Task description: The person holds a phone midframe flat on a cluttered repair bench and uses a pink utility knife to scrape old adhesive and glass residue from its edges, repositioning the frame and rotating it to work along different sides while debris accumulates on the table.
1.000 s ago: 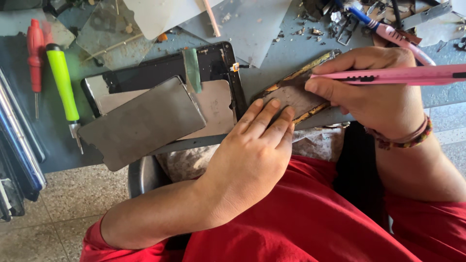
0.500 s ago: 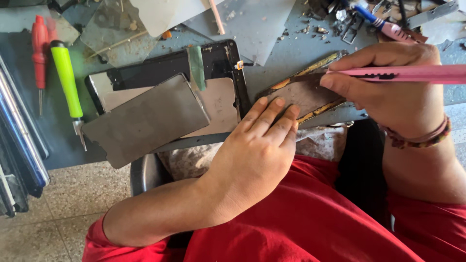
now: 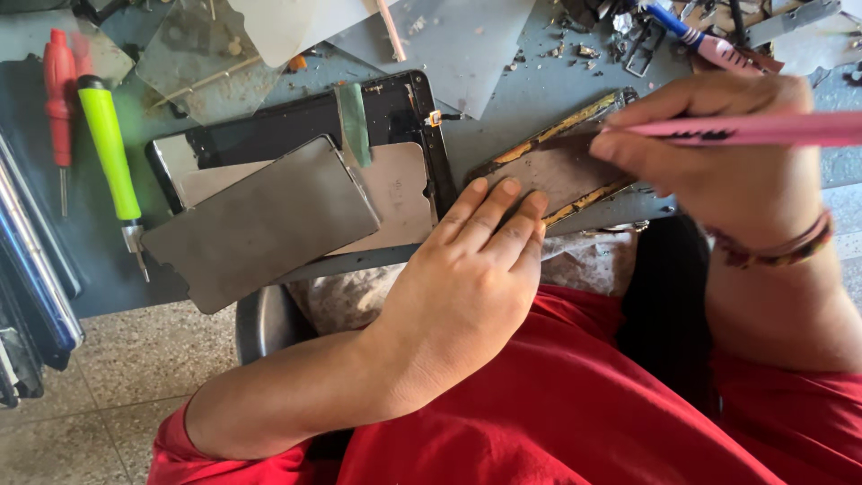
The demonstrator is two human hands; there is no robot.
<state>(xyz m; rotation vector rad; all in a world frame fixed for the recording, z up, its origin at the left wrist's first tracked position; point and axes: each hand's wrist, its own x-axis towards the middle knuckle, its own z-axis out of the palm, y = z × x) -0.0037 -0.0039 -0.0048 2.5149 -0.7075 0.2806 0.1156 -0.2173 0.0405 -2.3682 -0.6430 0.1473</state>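
1. Change since a second ago: almost none. The left hand (image 3: pixel 471 269) keeps its fingers flat on the near end of the thin phone panel (image 3: pixel 557 171); the right hand (image 3: pixel 718 153) still pinches the pink tool (image 3: pixel 754 128). The tool tip sits slightly nearer the panel's far edge than before.
2. Judgement: slow, steady edge work on the panel, not a repositioning.
3. Hands: apart. Left is open, palm down, pressing. Right is closed around the tool. A braided wristband (image 3: pixel 777 244) is on the right wrist.
4. Panel: on the blue-grey bench (image 3: pixel 503 117), angled, just right of the black phone frame (image 3: pixel 296 126). Dull grey face, yellow-brown residue along both long edges, looks like old adhesive.
5. Grey metal sheet (image 3: pixel 260 224): matte, flat, rounded corners, lying over the frame.
6. Green tape strip (image 3: pixel 353 121) on the frame.
7. Green-handled screwdriver (image 3: pixel 108 148) and red one (image 3: pixel 59 81) at left, glossy plastic handles.
8. Small debris scattered at the top of the bench.
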